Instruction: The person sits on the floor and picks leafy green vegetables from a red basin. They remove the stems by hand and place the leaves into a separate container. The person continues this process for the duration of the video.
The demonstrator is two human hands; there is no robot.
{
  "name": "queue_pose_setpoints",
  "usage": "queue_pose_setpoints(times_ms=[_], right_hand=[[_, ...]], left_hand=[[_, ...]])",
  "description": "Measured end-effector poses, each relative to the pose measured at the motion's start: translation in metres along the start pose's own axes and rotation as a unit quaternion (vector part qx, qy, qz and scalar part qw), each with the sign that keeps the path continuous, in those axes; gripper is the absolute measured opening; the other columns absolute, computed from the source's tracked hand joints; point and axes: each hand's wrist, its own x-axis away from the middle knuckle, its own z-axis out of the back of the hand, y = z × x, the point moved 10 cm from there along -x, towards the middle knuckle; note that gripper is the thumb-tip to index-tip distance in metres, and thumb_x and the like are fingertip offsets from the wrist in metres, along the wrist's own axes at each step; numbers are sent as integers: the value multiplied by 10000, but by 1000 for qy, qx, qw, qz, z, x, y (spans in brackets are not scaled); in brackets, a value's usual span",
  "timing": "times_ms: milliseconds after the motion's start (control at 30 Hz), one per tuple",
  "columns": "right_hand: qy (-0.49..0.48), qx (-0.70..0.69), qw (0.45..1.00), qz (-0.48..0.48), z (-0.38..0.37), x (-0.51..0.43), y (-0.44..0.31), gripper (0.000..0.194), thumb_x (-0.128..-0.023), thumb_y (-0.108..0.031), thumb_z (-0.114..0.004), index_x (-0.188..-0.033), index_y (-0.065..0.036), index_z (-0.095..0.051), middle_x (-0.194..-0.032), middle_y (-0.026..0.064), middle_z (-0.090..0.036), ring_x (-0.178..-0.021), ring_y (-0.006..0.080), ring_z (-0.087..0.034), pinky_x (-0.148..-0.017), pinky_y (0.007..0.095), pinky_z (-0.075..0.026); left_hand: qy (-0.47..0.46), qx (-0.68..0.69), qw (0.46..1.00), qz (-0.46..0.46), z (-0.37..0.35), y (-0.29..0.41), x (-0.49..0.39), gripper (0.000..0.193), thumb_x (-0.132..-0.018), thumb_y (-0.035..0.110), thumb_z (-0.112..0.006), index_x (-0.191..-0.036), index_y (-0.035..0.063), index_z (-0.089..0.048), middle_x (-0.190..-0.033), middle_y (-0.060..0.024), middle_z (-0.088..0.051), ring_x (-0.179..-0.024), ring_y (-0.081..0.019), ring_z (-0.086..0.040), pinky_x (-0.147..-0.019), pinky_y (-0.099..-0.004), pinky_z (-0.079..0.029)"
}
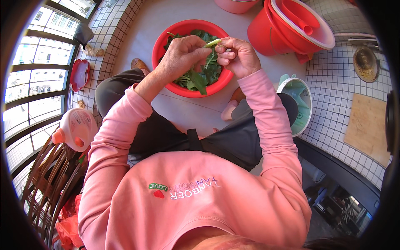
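A red plastic basin (pixel 215 90) full of leafy greens (pixel 195 79) stands on the floor before me. Over its right rim my right hand (pixel 239 54) pinches one end of a pale green stem (pixel 212 43) between thumb and fingers. My left hand (pixel 187 54), above the basin's middle, has the other end of that stem in its fingertips. Leaves hang below my left hand. My hands are close together, with the stem bridging the small gap. The inner fingers of both hands are partly hidden.
Nested red buckets (pixel 265 34) stand beyond the basin at the right. A lined white bin (pixel 309 103) is by my right knee. At the left are a detergent bottle (pixel 82 129) and a brown rack (pixel 53 175). A pink container (pixel 236 7) stands at the top.
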Motion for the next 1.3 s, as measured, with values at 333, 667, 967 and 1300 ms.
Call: queue_pose_setpoints(times_ms=[333, 667, 967, 1300], right_hand=[[-21, 129, 990, 44, -19, 5, 9, 104, -823, -57, -543, -847, 31, -591, -681, 54, -539, -505, 69, -422, -510, 267, -442], [-29, 151, 987, 37, -25, 10, 14, 149, -833, -101, -565, -845, 44, -600, -664, 44, -524, -489, 64, -410, -472, 256, -439], [12, 263, 963, 65, -22, 9, 7, 118, -807, -73, -552, -765, 24, -604, -634, 43, -538, -503, 71, -451, -471, 239, -430], [-51, 306, 949, 62, -40, 15, 17, 109, -789, -59, -538, -741, 23, -591, -586, 27, -501, -483, 70, -425, -469, 241, -423]], left_hand=[[42, 152, 981, 115, 3, -18, 3, 179, -872, 139, -554, -810, -19, -612, -629, -65, -602, -513, -122, -574, -479, -240, -462], [57, 148, 986, 59, 12, -15, -2, 222, -904, 185, -559, -826, -10, -629, -689, -37, -615, -574, -98, -594, -521, -222, -484], [84, 23, 996, -35, 12, -2, -1, 168, -898, 116, -531, -849, -33, -591, -705, -60, -615, -611, -121, -610, -580, -252, -493], [97, 108, 989, 41, 24, -15, -4, 239, -917, 159, -480, -800, -30, -568, -737, -102, -648, -607, -147, -612, -579, -258, -504]])
